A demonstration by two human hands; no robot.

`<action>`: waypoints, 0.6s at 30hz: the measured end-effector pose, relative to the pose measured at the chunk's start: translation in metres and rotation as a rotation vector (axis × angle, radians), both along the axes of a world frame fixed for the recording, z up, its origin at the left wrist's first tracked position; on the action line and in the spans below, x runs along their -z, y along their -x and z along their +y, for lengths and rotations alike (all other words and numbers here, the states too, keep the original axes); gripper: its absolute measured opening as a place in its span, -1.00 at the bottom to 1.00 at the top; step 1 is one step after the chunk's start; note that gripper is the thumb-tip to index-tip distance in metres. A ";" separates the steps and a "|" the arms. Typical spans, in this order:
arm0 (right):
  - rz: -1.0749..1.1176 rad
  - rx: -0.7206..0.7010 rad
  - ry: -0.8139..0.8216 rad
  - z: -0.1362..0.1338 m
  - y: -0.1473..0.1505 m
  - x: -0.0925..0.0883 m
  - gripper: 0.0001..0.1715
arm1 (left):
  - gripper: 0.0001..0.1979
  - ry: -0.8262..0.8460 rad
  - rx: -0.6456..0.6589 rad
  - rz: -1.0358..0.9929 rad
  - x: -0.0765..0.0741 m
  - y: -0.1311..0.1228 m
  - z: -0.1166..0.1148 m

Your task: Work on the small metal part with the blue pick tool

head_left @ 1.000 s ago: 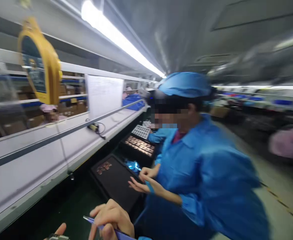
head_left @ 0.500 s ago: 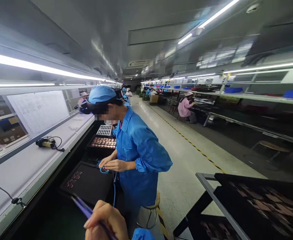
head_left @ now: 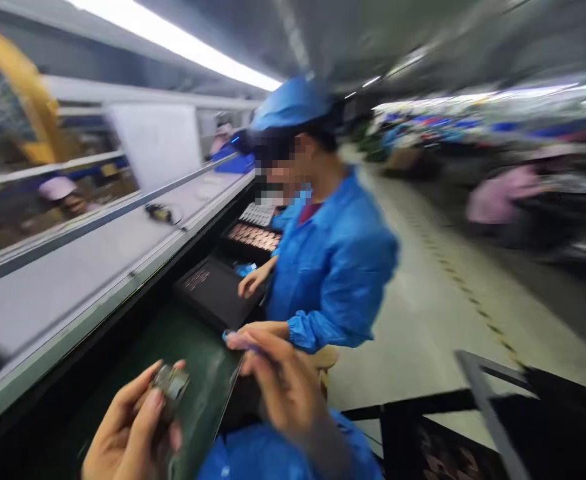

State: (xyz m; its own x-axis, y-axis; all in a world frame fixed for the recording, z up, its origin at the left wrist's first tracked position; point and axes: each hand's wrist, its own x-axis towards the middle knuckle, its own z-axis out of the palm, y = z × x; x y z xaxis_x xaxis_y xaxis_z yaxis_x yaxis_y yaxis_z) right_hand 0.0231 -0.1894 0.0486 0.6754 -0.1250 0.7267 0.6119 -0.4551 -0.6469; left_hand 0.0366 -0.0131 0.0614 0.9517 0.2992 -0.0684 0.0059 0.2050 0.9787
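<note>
Via my feed: left hand (head_left: 133, 427), grip clamped on a small silvery-grey boxy component (head_left: 173, 383), held above the dark-green tabletop (head_left: 197, 373). Farther back, a flat black rectangular tray (head_left: 217, 293). Then a slim purple tool (head_left: 253, 344), motion-blurred, pinched in my right hand's (head_left: 290, 380) grip.

Bent-fingered left grip (head_left: 131, 430), blurred right grip (head_left: 293, 393)

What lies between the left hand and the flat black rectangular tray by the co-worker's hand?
The head view shows a stretch of flat green worktop between the left hand and that tray.
</note>
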 end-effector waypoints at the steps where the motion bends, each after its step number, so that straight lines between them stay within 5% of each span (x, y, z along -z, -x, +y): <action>1: -0.032 0.023 0.047 -0.003 -0.001 0.001 -0.55 | -0.73 0.060 -0.049 -0.011 -0.001 0.007 0.000; 9: -0.177 -0.194 0.191 0.026 -0.010 0.035 -0.62 | -0.77 0.021 -0.228 -0.029 0.002 0.044 0.007; 18: -0.308 -0.304 0.301 0.040 -0.009 0.017 -0.79 | -0.75 -0.021 -0.296 -0.010 -0.008 0.074 0.008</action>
State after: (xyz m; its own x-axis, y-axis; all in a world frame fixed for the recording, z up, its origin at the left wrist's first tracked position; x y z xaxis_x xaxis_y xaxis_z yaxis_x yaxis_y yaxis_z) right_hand 0.0322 -0.1490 0.0319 0.3984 0.2885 0.8706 0.8863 -0.3652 -0.2846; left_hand -0.0371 -0.0053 0.0691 0.8236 0.5649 -0.0501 -0.0608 0.1758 0.9825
